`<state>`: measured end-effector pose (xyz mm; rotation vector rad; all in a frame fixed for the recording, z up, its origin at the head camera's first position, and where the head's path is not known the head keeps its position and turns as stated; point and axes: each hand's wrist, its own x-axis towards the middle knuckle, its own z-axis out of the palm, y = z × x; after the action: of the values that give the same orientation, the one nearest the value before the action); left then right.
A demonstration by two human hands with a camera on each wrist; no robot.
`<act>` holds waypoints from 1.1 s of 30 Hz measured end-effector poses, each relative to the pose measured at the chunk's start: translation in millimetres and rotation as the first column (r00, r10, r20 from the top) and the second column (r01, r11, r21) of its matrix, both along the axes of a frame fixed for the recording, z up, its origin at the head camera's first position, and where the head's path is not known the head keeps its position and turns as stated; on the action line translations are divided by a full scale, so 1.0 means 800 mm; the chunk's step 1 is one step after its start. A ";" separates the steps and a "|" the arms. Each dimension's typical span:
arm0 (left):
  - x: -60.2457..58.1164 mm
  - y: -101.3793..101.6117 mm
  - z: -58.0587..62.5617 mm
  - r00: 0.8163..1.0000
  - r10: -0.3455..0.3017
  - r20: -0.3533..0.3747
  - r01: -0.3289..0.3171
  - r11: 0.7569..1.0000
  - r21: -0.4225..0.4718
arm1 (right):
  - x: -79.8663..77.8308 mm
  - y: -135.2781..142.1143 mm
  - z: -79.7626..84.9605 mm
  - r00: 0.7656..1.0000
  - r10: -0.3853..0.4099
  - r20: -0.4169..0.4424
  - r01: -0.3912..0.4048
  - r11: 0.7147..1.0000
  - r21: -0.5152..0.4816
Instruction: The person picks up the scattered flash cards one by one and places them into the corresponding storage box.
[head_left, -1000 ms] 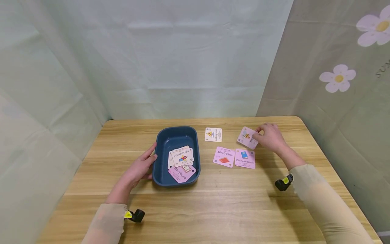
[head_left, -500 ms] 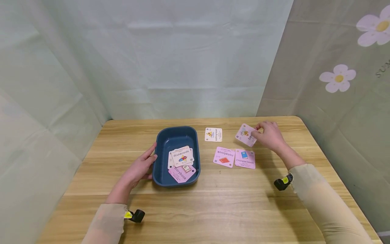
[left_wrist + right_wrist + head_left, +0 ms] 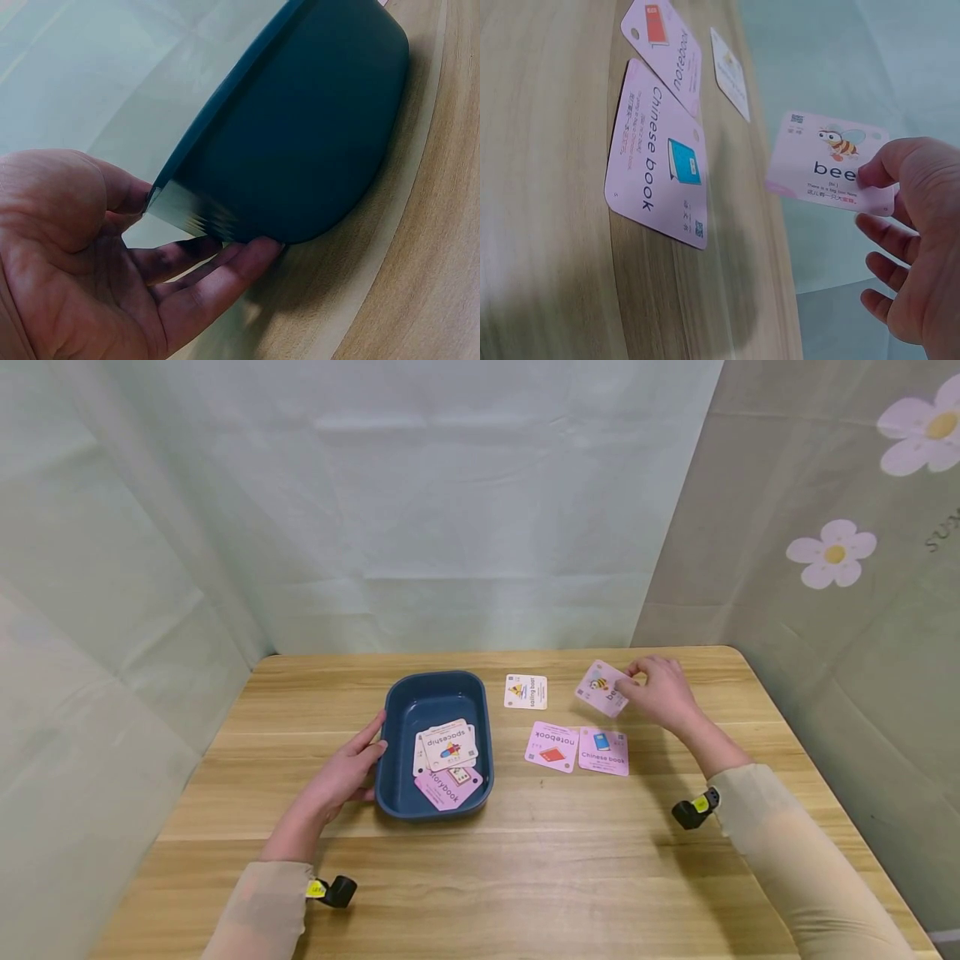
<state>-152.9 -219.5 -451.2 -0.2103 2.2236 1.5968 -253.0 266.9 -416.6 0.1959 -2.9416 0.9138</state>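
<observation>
My left hand (image 3: 347, 772) holds the left side of a dark blue plastic tray (image 3: 432, 697), thumb at the rim and other fingers low on the outer wall (image 3: 300, 135). In the tray lie several picture cards, a white spaceship card (image 3: 452, 737) on top and a pink storybook card (image 3: 447, 795) partly beneath. At the back right, my right hand (image 3: 662, 692) pinches a pink bee card (image 3: 595, 685) by one edge between thumb and fingers. The right wrist view shows this bee card (image 3: 802, 157) raised above the table, its picture side visible.
Between tray and right hand lie a white sailing boat card (image 3: 526, 692), a pink notebook card (image 3: 552, 747) and a pink Chinese book card (image 3: 604, 752), the pink ones side by side. Fabric walls (image 3: 480, 527) border the wooden table (image 3: 540, 877) behind and at both sides.
My right hand has lifted the bee card slightly and moved it a little to the left and back. My left hand and the tray have stayed in place.
</observation>
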 end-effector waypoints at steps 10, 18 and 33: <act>0.001 0.000 0.001 1.000 0.004 -0.005 -0.004 1.000 -0.006 | 0.000 -0.006 0.003 1.000 -0.003 -0.010 0.002 0.999 -0.041; 0.000 -0.001 -0.001 1.000 0.005 -0.002 -0.006 1.000 -0.017 | 0.001 -0.013 0.010 1.000 -0.005 -0.004 0.005 0.998 -0.070; -0.001 0.000 0.001 1.000 0.001 0.005 -0.001 1.000 -0.012 | 0.004 -0.030 0.022 0.999 0.032 -0.014 -0.034 0.995 -0.098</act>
<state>-153.3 -219.6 -450.5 -0.2186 2.2299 1.5820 -250.1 242.9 -399.0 0.2452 -2.8813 1.0547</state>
